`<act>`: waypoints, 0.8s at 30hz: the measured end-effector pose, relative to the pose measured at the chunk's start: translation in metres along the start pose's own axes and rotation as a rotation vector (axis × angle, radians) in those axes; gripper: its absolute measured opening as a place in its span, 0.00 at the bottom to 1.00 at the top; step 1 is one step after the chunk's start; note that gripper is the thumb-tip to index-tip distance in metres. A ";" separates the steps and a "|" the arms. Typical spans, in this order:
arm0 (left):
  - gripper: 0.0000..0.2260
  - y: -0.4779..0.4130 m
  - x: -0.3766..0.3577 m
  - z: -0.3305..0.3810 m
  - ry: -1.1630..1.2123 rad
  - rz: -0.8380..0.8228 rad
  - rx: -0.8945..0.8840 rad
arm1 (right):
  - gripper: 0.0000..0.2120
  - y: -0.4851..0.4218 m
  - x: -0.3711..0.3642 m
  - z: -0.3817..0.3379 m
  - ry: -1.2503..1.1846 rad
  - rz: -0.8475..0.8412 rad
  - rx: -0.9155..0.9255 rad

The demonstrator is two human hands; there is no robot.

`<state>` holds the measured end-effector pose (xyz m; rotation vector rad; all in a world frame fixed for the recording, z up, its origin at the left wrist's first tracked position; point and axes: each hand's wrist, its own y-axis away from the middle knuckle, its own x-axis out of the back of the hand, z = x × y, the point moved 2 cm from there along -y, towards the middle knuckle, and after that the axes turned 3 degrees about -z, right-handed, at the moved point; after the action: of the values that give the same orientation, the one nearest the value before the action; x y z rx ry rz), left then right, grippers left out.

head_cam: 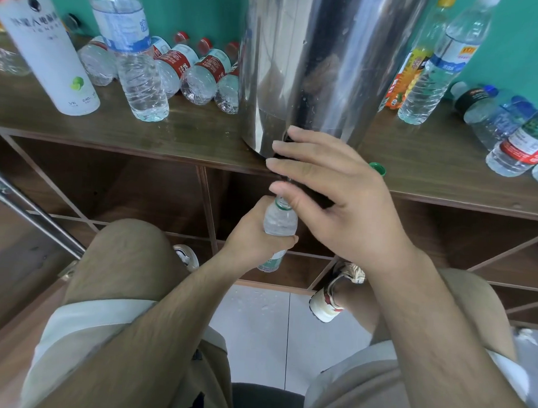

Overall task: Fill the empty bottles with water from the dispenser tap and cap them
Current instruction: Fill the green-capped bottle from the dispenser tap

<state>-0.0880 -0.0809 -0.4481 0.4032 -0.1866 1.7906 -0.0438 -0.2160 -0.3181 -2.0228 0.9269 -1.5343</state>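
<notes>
Small clear plastic bottle (280, 222), ribbed at the shoulder, with a green neck ring and a green-and-white label low on its body. It is held upright in front of the shelf edge, its mouth directly beneath the black tap (315, 201) of the steel dispenser (312, 68). My left hand (254, 234) grasps it round the middle, fingers wrapped about it. My right hand (332, 200) lies unclenched over the tap, fingers nearly straight; whether they press it I cannot tell. A green cap (378, 168) rests on the wooden shelf (188, 134) just behind that hand. Red-labelled bottles (202, 76) lie left of the dispenser.
</notes>
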 end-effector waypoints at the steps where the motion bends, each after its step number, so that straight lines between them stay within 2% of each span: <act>1: 0.29 0.000 0.000 -0.002 0.023 0.004 0.008 | 0.12 0.000 0.000 0.001 -0.007 -0.001 -0.006; 16: 0.27 -0.004 0.000 -0.008 -0.023 0.043 0.047 | 0.11 -0.001 0.001 0.013 -0.008 0.022 0.015; 21: 0.26 -0.004 0.002 -0.006 -0.011 0.038 0.043 | 0.10 -0.004 0.002 0.010 -0.022 0.041 -0.041; 24: 0.25 -0.003 0.003 -0.005 -0.001 0.032 0.045 | 0.10 -0.016 0.006 0.008 -0.024 0.130 -0.154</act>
<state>-0.0863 -0.0756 -0.4519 0.4349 -0.1549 1.8291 -0.0314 -0.2098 -0.3047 -2.0348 1.1751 -1.4051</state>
